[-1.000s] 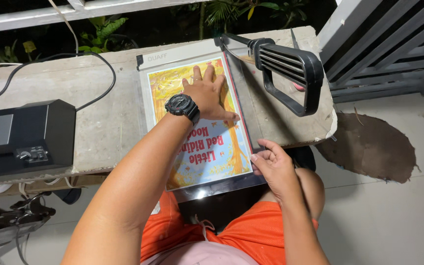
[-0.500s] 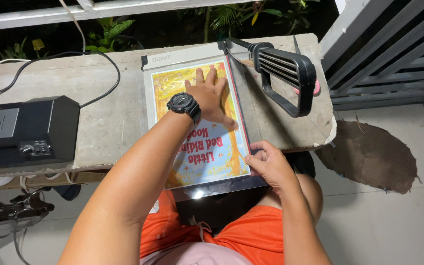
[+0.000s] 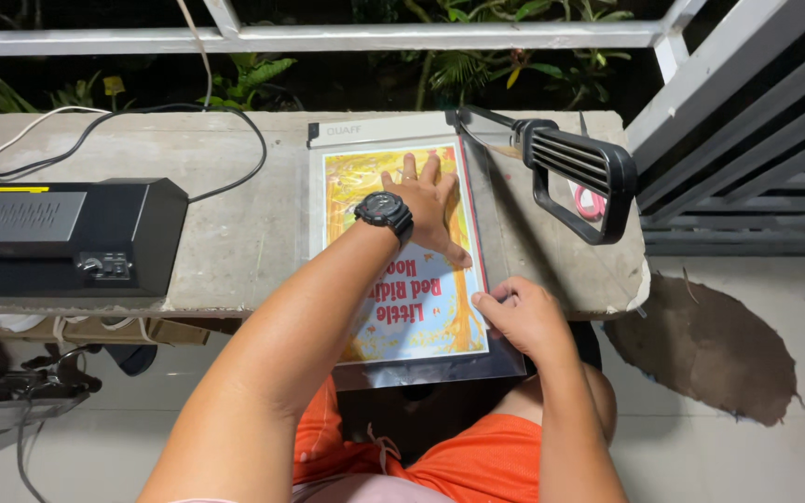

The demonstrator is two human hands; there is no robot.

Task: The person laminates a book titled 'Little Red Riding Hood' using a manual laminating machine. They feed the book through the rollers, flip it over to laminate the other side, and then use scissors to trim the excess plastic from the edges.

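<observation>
Head view: the laminated picture sheet [image 3: 402,279] lies in the middle of the frame on the paper cutter [image 3: 379,130]. The left hand [image 3: 426,200] presses it flat with fingers spread. The right hand [image 3: 519,317] pinches its lower right edge. The cutter handle [image 3: 575,177] stands raised at upper right, so this edge looks not yet cut.

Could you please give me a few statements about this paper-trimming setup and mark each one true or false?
1. The left hand lies flat on the laminated picture sheet. True.
2. The paper trimmer's blade arm is pressed fully down. False: it is raised, its black handle off the board.
3. The right hand holds the blade handle. False: it pinches the sheet's right edge.
4. A black laminator sits on the concrete ledge, left of the trimmer. True.
5. The left wrist wears a black watch. True.
</observation>
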